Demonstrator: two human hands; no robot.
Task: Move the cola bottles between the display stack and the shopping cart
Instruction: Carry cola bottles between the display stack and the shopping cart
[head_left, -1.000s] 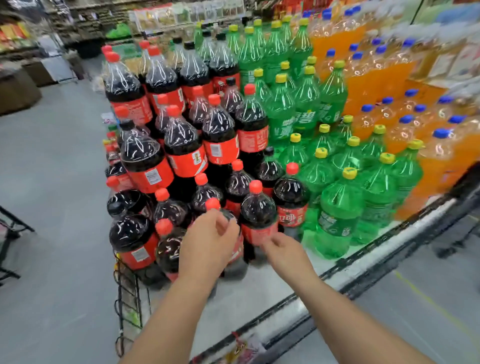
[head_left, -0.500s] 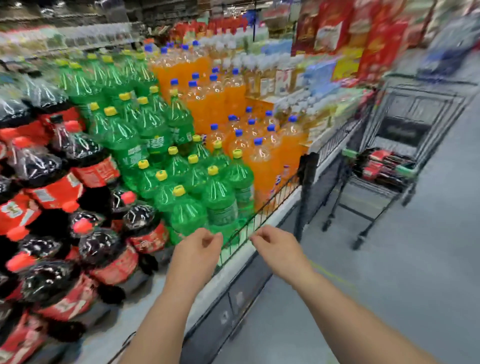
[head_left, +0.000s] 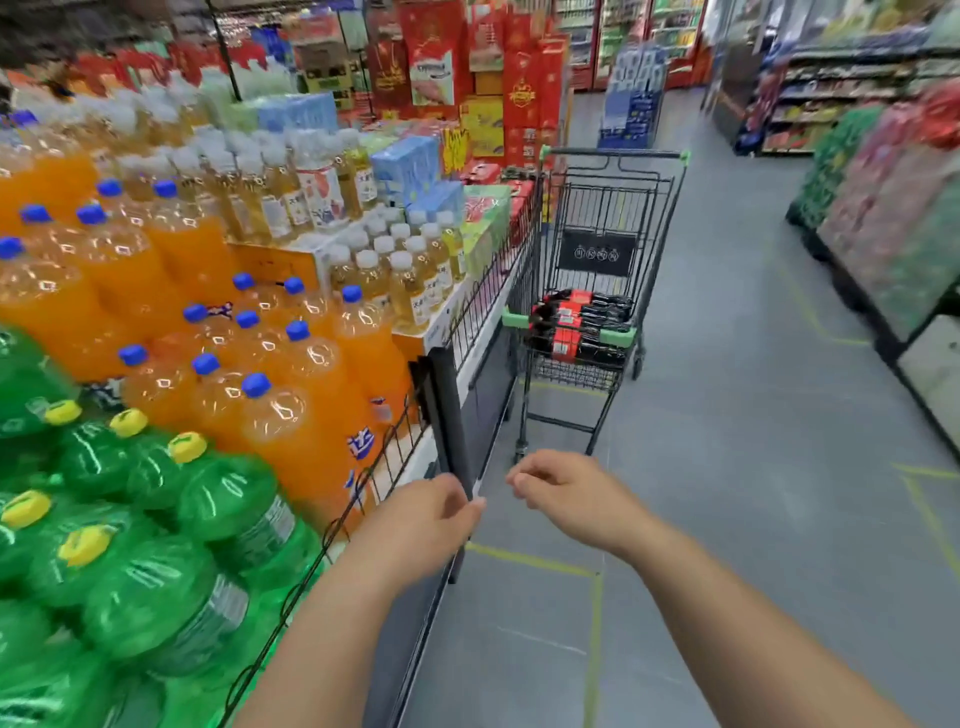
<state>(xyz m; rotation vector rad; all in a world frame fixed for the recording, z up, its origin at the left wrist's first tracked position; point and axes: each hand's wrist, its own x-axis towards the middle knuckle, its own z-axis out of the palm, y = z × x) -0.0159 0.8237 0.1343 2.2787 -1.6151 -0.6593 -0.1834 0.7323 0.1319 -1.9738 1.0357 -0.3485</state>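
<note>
A black wire shopping cart (head_left: 602, 218) with green corner guards stands in the aisle ahead, beside the display's right end. Several cola bottles (head_left: 582, 325) with red labels lie on their sides in its basket. The cola part of the display stack is out of view to the left. My left hand (head_left: 421, 525) and my right hand (head_left: 566, 493) hover side by side in front of me, well short of the cart. Both hold nothing, with fingers loosely curled.
Green soda bottles (head_left: 130, 545) and orange soda bottles (head_left: 218, 364) fill the display at left, behind a black wire fence (head_left: 395, 467) with a black post (head_left: 449, 415). Shelves with goods (head_left: 883, 234) line the right side. Grey aisle floor (head_left: 727, 467) lies between them.
My view has swung right, from the cola bottles past the green and orange ones to the cart. Both hands left the cola bottles empty and now float in front of me.
</note>
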